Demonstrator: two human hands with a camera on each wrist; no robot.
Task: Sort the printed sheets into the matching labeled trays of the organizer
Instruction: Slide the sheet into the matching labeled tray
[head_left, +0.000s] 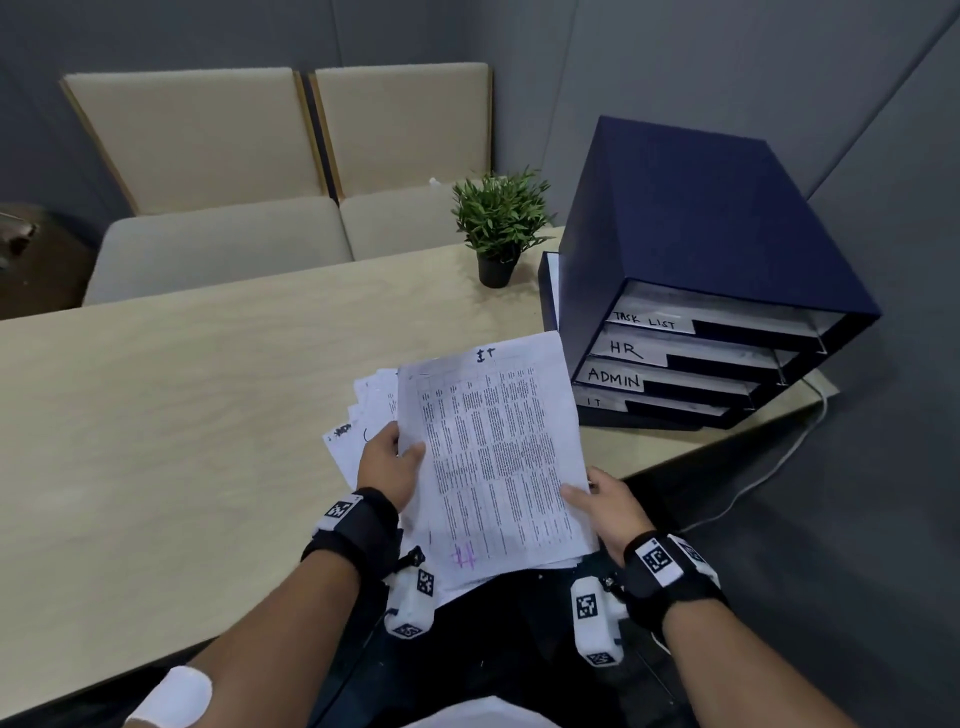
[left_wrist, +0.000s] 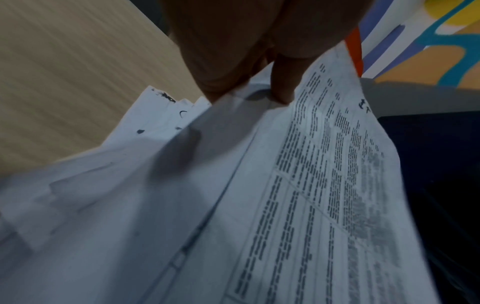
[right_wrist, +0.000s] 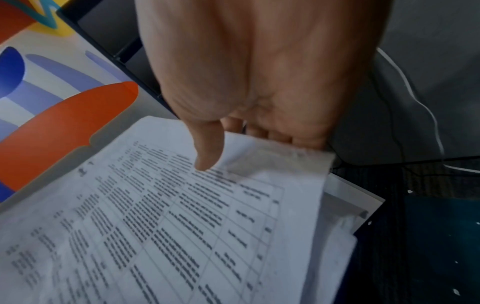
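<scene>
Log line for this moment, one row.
left hand holds paper stack | right hand pinches IT-marked sheet | IT tray bottom slot | sheet unfiled

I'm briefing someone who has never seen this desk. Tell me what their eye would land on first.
First, the printed sheet marked "IT" in the middle, atop a fanned stack, pinched by the left hand and the right hand. Next, the dark blue organizer at the right of the table, with trays labeled TASK LIST, HR, ADMIN and IT. A small potted plant stands beside it.
</scene>
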